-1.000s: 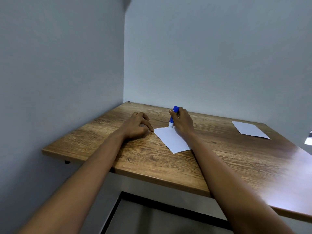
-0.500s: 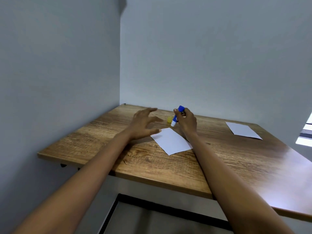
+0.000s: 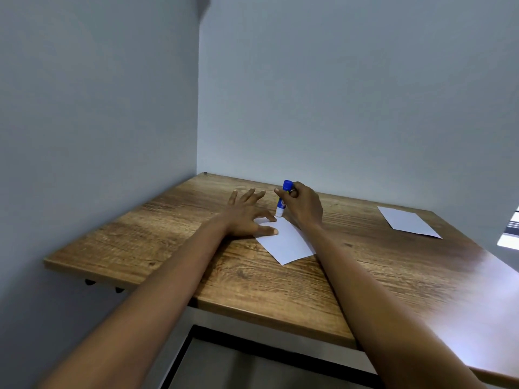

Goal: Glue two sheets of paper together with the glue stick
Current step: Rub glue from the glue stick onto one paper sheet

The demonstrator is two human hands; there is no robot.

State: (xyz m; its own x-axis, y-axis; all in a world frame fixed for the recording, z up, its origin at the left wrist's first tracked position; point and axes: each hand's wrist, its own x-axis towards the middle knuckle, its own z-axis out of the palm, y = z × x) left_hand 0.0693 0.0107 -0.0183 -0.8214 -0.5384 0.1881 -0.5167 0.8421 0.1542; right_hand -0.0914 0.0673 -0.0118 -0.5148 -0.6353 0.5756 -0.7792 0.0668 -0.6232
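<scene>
A white sheet of paper (image 3: 286, 242) lies on the wooden table (image 3: 280, 282) near its middle. My left hand (image 3: 247, 213) rests flat on the sheet's left corner, fingers spread, thumb and forefinger on the paper. My right hand (image 3: 304, 204) grips a blue-and-white glue stick (image 3: 283, 199), held nearly upright with its white tip touching the sheet's far corner. A second white sheet (image 3: 407, 221) lies apart at the table's far right.
Grey walls close the table in on the left and at the back, meeting at a corner. The table's front edge runs below my forearms, with a dark frame underneath. A bright window patch (image 3: 509, 234) shows at the right edge.
My left hand has come down from hovering onto the sheet's left corner. The glue stick's tip has lowered onto the paper. The yellow cap seen behind the hands is hidden now.
</scene>
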